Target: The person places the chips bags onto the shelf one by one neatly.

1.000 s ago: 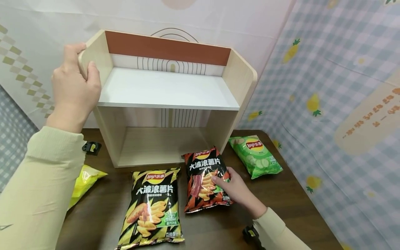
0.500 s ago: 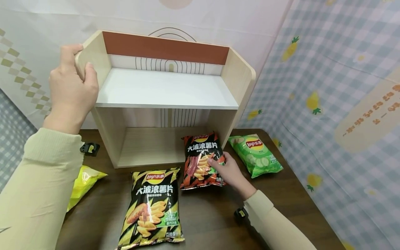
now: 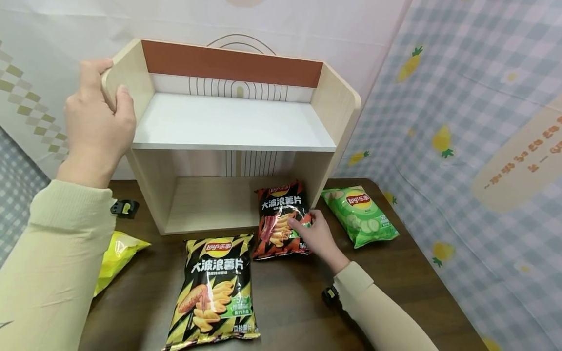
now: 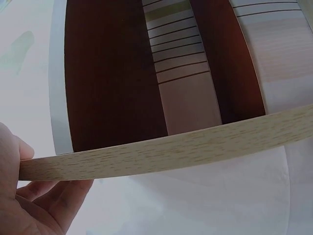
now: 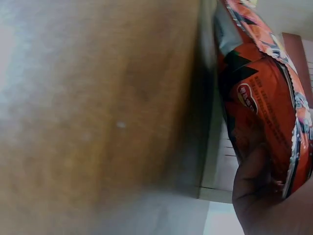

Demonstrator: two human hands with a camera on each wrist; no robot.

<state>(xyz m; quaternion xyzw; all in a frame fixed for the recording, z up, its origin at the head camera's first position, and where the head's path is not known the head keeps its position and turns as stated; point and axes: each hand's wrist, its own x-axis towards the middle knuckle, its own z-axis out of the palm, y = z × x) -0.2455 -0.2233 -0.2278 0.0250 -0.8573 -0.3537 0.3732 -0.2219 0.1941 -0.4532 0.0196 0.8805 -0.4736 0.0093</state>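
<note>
My left hand (image 3: 98, 119) grips the upper left side panel of a two-tier wooden shelf (image 3: 232, 122), thumb on the inner face and fingers outside. In the left wrist view the panel's edge (image 4: 161, 154) lies between thumb and fingers. My right hand (image 3: 318, 236) holds a red and black bag of potato chips (image 3: 281, 222) by its right side, thumb on the front. The bag's top reaches into the lower compartment at the right, and its bottom end sticks out past the shelf's front edge. The right wrist view shows fingers (image 5: 252, 178) curled under the bag's back.
A yellow and black chip bag (image 3: 217, 292) lies on the brown table (image 3: 290, 312) in front of the shelf. To the shelf's right lies a green chip bag (image 3: 360, 217). A bright yellow bag (image 3: 118, 258) is partly hidden behind my left sleeve.
My right hand has moved the red and black chip bag forward from the table into the front of the lower compartment. My left hand keeps its grip on the panel.
</note>
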